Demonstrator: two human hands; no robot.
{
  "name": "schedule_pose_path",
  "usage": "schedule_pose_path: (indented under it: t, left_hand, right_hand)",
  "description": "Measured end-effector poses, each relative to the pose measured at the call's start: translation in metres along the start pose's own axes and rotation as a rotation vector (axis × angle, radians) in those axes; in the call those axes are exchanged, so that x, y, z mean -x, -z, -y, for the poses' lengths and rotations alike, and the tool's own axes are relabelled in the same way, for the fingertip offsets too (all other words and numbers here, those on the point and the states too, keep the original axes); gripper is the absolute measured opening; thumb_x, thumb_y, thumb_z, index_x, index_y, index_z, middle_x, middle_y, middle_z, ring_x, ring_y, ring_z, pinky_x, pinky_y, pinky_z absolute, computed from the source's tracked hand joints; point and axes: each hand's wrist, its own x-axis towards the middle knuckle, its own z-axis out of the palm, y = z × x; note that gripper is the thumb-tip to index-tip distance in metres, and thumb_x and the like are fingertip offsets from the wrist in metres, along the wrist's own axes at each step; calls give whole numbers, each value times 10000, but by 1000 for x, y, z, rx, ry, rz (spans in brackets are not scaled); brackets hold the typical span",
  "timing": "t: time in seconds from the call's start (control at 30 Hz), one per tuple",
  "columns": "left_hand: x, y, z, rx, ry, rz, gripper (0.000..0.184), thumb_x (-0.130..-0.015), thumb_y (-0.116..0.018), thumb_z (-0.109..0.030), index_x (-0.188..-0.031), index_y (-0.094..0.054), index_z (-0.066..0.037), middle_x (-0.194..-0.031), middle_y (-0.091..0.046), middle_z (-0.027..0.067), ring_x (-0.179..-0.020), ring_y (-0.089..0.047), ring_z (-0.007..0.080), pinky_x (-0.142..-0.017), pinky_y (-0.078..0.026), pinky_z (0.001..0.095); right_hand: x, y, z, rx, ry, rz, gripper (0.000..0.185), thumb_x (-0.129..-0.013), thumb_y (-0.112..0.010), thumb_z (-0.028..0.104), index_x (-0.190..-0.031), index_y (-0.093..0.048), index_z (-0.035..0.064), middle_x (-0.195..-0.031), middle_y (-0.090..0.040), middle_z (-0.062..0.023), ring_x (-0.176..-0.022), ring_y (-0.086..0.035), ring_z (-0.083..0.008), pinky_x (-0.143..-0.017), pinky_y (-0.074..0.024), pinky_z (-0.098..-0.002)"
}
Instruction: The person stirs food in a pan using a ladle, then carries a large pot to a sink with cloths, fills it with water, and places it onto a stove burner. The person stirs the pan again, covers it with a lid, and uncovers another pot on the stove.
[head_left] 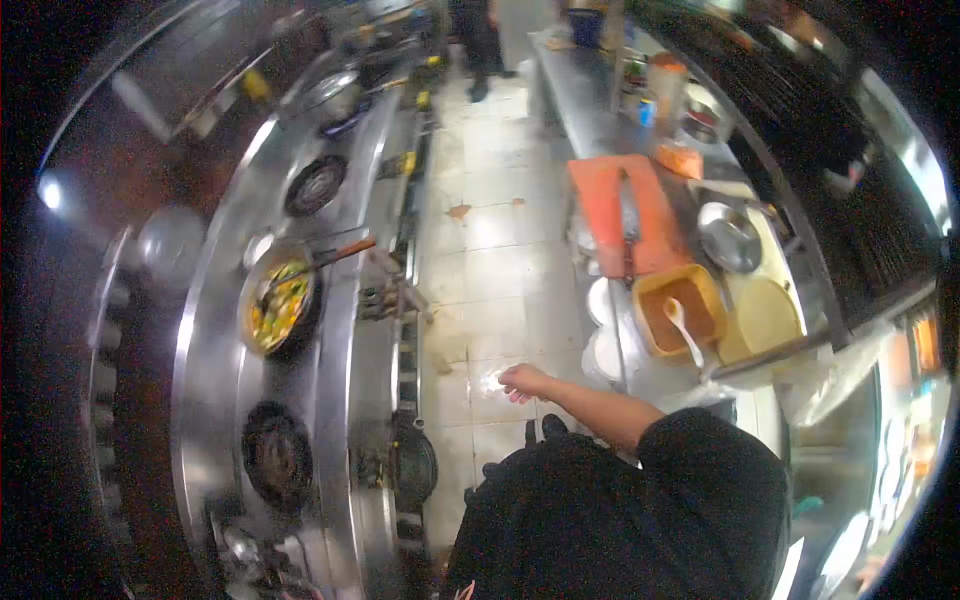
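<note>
On my feed, the right hand (526, 382) hangs with fingers loosely curled, released, the vegetable-filled wok (270, 261) at its ten o'clock, the yellow tub (642, 313) at two.

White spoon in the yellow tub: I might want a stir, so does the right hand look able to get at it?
Probably yes. The right hand looks empty, and the handle of the white spoon sticks out over the near rim of the yellow tub, with nothing seen covering it.
</note>
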Motion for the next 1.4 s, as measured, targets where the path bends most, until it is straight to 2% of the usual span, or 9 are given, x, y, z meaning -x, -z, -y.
schedule_pose_path:
  t: [0.1,0.13,0.23,0.37,0.6,0.73,1.1,1.27,1.4]
  left_hand:
    - [0,34,17,319,91,52,477,-844,-510,-185,-1274,-390,-18,-1312,-379,165,-1170,-403,282,-917,-412,402]
    - [16,32,34,-224,-427,208,435,-872,-470,-158,-1283,-386,-43,-1314,-378,158,-1186,-382,291,-937,-397,383]
    - [-24,37,44,485,73,-204,328,-852,-496,-137,-1166,-513,-42,-1122,-532,111,-1013,-504,230,-834,-421,342]
    - [-12,26,29,523,108,-423,414,-717,-679,-306,-1037,-584,-62,-979,-573,46,-915,-521,179,-768,-402,321]
    - [-3,34,36,465,230,-432,367,-705,-724,-294,-960,-585,-70,-835,-580,25,-707,-537,119,-641,-412,273]
    - [1,15,38,421,-76,-307,286,-708,-711,-190,-922,-565,-68,-798,-570,4,-686,-511,111,-618,-394,247]
    - [43,18,-20,194,-43,-217,338,-720,-657,-24,-1018,-499,-46,-887,-573,37,-777,-546,102,-670,-430,252]
    - [72,16,-67,816,-5,-223,392,-896,-383,-413,-1126,-471,-109,-1049,-523,45,-1021,-476,211,-848,-369,386]
    - [97,-45,-95,270,-835,-515,580,-911,-311,-375,-1366,-197,-34,-1386,-280,148,-1245,-309,297,-1006,-250,438]
  right_hand:
    - [-23,0,-39,0,23,87,325,-839,-532,287,-1049,-547,40,-896,-606,-118,-646,-583,-175,-539,-486,-291]
    - [-28,2,-53,-42,66,89,294,-815,-537,246,-981,-558,4,-851,-606,-100,-625,-571,-184,-469,-451,-300]
    - [-25,-1,-62,64,-78,128,345,-821,-556,298,-1004,-546,5,-866,-613,-126,-622,-587,-198,-479,-471,-295]
    - [-27,-6,-70,108,-156,171,371,-825,-530,296,-1048,-508,0,-806,-590,-154,-587,-599,-264,-478,-506,-346]
    - [-63,-36,-51,259,-126,178,376,-820,-533,307,-1071,-501,29,-738,-570,-106,-527,-589,-248,-430,-485,-319]
    - [-62,-84,-18,337,-68,153,377,-817,-553,318,-1074,-505,45,-759,-575,-89,-561,-600,-227,-424,-474,-283]
    - [-46,-144,-14,512,-37,370,382,-841,-503,246,-1133,-478,1,-932,-582,-160,-695,-626,-244,-580,-521,-347]
    - [-60,-140,-6,560,21,295,389,-845,-534,247,-1115,-501,-31,-916,-594,-142,-728,-631,-242,-562,-523,-314]
    - [-55,-128,3,537,63,168,402,-813,-555,311,-1050,-574,-13,-931,-617,-110,-701,-596,-191,-610,-505,-304]
